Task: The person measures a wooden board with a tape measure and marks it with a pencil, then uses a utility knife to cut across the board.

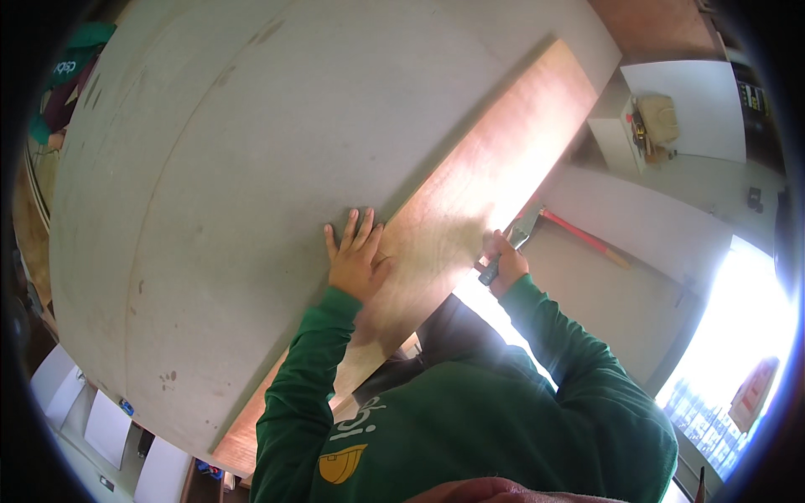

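Note:
My left hand [356, 256] lies flat, fingers spread, on a large grey board [218, 184], its palm at the seam where a long brown wooden plank [482, 180] overlaps it. My right hand [503, 261] is at the plank's right edge, closed on a small tool with a dark handle and a metal blade [513, 241], the blade touching the plank's edge. Both arms wear green sleeves.
A red-handled tool [583, 236] lies on a grey panel to the right of the plank. A white shelf with a tan object [658, 117] is at the upper right. White boxes [101, 419] stand at the lower left. Bright glare fills the lower right.

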Motion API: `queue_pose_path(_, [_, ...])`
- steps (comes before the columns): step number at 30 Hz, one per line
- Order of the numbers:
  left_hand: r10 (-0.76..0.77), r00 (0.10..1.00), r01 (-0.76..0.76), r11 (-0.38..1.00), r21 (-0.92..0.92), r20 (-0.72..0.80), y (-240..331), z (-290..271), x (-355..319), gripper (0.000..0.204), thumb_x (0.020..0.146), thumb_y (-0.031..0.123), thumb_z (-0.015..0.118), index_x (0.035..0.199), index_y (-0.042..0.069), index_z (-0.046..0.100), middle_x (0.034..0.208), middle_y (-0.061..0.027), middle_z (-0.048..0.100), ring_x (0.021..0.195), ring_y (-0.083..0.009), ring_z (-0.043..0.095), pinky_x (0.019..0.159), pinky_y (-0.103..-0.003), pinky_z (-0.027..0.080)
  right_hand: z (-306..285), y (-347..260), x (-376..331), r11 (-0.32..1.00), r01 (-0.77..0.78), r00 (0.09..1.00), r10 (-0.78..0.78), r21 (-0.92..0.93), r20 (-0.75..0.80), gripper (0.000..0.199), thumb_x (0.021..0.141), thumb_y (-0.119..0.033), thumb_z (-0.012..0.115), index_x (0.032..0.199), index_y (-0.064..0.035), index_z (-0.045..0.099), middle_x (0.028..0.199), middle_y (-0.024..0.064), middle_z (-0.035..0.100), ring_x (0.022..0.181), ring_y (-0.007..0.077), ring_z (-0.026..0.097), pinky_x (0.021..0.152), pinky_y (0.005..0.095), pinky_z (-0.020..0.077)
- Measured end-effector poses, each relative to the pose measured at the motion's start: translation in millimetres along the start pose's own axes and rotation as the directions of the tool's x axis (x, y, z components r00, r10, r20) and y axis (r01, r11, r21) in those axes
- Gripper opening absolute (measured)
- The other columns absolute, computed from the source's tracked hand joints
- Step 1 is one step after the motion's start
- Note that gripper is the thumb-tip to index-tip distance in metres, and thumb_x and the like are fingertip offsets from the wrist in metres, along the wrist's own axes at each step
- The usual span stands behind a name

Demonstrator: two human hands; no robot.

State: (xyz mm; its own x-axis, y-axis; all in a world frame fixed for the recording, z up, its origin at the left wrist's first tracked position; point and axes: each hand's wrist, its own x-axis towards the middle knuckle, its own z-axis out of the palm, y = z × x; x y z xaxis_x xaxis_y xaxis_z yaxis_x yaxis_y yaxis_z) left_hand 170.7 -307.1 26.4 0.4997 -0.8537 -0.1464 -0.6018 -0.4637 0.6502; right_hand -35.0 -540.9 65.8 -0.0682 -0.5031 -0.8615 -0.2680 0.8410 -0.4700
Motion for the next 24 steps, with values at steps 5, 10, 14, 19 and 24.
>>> queue_pose_path(5, [-0.006,1.0,0.006,0.999,-0.032,0.007,-1,0,1,0.064,0.083,0.04,0.065,0.133,0.001,0.056,0.155,-0.0162,0.036,0.147,-0.0355,0.025,0.114,-0.067,-0.002,-6,2,6,0.999,-0.03,0.999,0.029,0.042,0.024,0.033,0.094,-0.029,0.064,0.121,-0.0116,0.055,0.111,0.0024,0.052,0.093,0.019,0.05,0.077,0.0466,0.0527])
queue_pose_path(10, [-0.014,1.0,0.015,0.997,-0.071,0.016,-3,1,1,0.062,0.084,0.039,0.065,0.132,0.0,0.057,0.156,-0.0163,0.036,0.148,-0.0354,0.024,0.114,-0.067,-0.004,-4,-2,0,0.996,-0.055,0.998,0.053,0.077,0.03,0.034,0.093,-0.024,0.063,0.124,-0.0118,0.054,0.11,0.0024,0.053,0.093,0.0206,0.051,0.076,0.0474,0.0536])
queue_pose_path(14, [-0.022,0.999,0.025,0.996,-0.088,0.033,-4,1,2,0.061,0.084,0.037,0.064,0.131,0.0,0.058,0.156,-0.0158,0.035,0.148,-0.035,0.024,0.114,-0.066,-0.004,-18,5,12,0.995,-0.045,0.995,0.037,0.091,0.093,0.039,0.093,-0.022,0.063,0.128,-0.0117,0.052,0.11,0.0025,0.053,0.093,0.021,0.051,0.077,0.0482,0.0541])
queue_pose_path(19, [-0.033,0.999,0.037,0.993,-0.109,0.036,-5,1,2,0.06,0.084,0.037,0.064,0.131,0.0,0.057,0.156,-0.0154,0.035,0.148,-0.0343,0.024,0.114,-0.066,-0.004,-13,3,2,0.997,-0.023,0.996,0.016,0.074,0.092,0.045,0.092,-0.022,0.063,0.134,-0.0118,0.049,0.113,0.0019,0.052,0.094,0.0205,0.051,0.079,0.048,0.0546])
queue_pose_path(24, [-0.037,0.998,0.042,0.993,-0.113,0.043,-5,1,1,0.06,0.084,0.036,0.065,0.131,0.0,0.057,0.156,-0.0152,0.036,0.148,-0.0337,0.024,0.114,-0.066,-0.004,-8,0,-4,0.998,-0.003,0.996,-0.002,0.058,0.087,0.018,0.094,-0.021,0.059,0.111,-0.015,0.057,0.096,-0.0002,0.054,0.082,0.0165,0.054,0.074,0.043,0.0551])
